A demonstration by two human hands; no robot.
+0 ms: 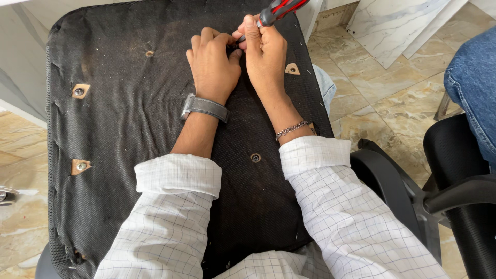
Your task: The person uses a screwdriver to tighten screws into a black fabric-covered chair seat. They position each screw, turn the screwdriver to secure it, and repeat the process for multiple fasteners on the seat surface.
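Observation:
An upturned chair seat (119, 119), covered in black fabric with several screw holes, lies across my lap. My right hand (264, 51) grips a tool with red and black handles (279, 9) near the seat's far edge, its tip hidden behind my fingers. Beside it, my left hand (213, 64) rests knuckles-up on the fabric, fingers curled and thumb pressed at the spot where the tool meets the seat. A dark watch sits on my left wrist, a chain bracelet on my right. What lies under the fingertips is hidden.
A black office chair with armrest (454, 196) stands at the right. Another person's leg in blue jeans (475, 82) is at the far right. White marble-look slabs (398, 26) lean at the top right. Beige tiled floor (382, 98) surrounds everything.

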